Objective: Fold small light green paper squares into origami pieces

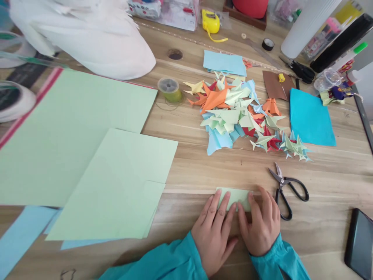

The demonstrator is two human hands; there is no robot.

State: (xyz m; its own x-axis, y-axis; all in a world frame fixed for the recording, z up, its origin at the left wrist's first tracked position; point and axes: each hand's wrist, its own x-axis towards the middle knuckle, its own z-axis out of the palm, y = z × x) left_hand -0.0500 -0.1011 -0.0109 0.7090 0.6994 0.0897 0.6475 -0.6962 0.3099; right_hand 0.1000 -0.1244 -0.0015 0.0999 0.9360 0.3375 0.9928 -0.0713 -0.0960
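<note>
Small rectangular piece of pale green paper (pixel 236 194), flat on the wood-grained tabletop (pixel 201 167), directly under both hands, near edge of table. Left hand (pixel 214 229): palm down, fingers straight and slightly apart, tips on the left part of the paper; thumb off to the side, clear of it. Right hand (pixel 262 223): fingers bent, thumb and forefinger apart, both at the paper's right part; other fingers close together. Cannot tell how hard either hand presses. Teal sleeves (pixel 171 260) on both arms.

Just right of right hand: black-handled metal scissors (pixel 282 181), lying with blades parted. Beyond, a heap of folded paper shapes (pixel 224 116) in pale green, orange, red, light blue and yellow. Right of heap, bright blue square of paper (pixel 313 118); behind heap, stack of light blue paper rectangles (pixel 224 62). Left of heap, clear spool of yellow-green thread (pixel 169 91).

Well left of the hands: large pale green paper sheets (pixel 116 186), overlapping, with light blue paper (pixel 26 237) partly beneath. Far right: black flat phone-like device (pixel 359 243), cut off by view's edge.
</note>
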